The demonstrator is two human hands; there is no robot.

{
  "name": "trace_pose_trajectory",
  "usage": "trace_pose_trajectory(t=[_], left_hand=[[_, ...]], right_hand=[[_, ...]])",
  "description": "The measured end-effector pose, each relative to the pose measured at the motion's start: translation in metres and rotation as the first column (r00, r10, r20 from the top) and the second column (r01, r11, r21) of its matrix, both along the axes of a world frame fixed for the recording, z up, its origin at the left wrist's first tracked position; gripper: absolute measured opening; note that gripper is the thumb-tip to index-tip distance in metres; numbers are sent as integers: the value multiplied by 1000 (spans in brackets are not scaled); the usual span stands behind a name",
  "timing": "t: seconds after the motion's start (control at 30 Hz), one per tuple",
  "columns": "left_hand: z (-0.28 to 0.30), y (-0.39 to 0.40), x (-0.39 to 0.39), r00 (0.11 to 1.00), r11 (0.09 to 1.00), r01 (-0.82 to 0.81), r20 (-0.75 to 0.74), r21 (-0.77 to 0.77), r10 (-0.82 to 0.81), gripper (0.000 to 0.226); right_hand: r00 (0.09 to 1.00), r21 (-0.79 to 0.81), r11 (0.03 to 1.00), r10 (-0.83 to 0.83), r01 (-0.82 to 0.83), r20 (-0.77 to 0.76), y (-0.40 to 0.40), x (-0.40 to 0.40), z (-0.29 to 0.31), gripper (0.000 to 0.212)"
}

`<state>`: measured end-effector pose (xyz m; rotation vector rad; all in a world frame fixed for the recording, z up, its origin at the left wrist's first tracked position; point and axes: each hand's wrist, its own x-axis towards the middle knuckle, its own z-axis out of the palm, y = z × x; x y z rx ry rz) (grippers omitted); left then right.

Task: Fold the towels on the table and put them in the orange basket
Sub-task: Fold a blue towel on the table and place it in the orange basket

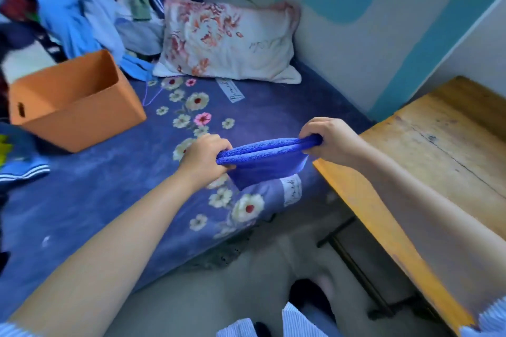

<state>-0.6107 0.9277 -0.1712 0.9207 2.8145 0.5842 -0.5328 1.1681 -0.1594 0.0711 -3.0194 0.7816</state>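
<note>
A blue towel [267, 163], folded double, hangs in the air above the near corner of the bed. My left hand [204, 154] grips its left end and my right hand [330, 139] grips its right end, so the folded edge is stretched straight between them. The orange basket [79, 115] stands open on the bed at the left, apart from both hands; nothing shows inside it from here.
The bed [115, 172] has a blue flowered cover, with a floral pillow [227, 41] at its head. A heap of clothes [68, 0] lies behind the basket. A wooden table [438, 161] stands at the right. Grey floor lies below.
</note>
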Motion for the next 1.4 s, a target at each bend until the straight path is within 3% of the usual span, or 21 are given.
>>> trace_pose_trajectory(t=[0.23, 0.43, 0.57, 0.7, 0.93, 1.07, 1.23, 1.4], left_hand=[[32, -168, 28, 975, 977, -208, -74, 48, 211, 21], [43, -257, 31, 921, 901, -372, -34, 224, 389, 16], [38, -293, 12, 861, 802, -500, 89, 326, 501, 15], [33, -318, -38, 788, 703, -600, 132, 382, 601, 18], [30, -341, -162, 722, 641, -673, 139, 368, 678, 21], [26, -351, -233, 681, 576, -725, 263, 378, 684, 17], [16, -372, -303, 597, 395, -789, 439, 470, 672, 13], [10, -403, -382, 541, 248, -794, 460, 555, 704, 17]], right_hand=[[974, -21, 976, 214, -216, -68, -153, -29, 29, 16], [938, -47, 938, 339, -343, -77, -236, -68, 39, 25], [924, -57, 925, 369, -375, -103, -275, -103, 41, 23], [923, -87, 924, 359, -373, -139, -309, -162, 36, 22], [956, -211, 932, 284, -294, -79, -349, -289, 19, 25], [968, -268, 931, 248, -247, -33, -368, -366, 11, 26], [966, -345, 903, 250, -255, -60, -398, -436, 5, 28], [967, -414, 874, 234, -255, -101, -437, -502, 1, 32]])
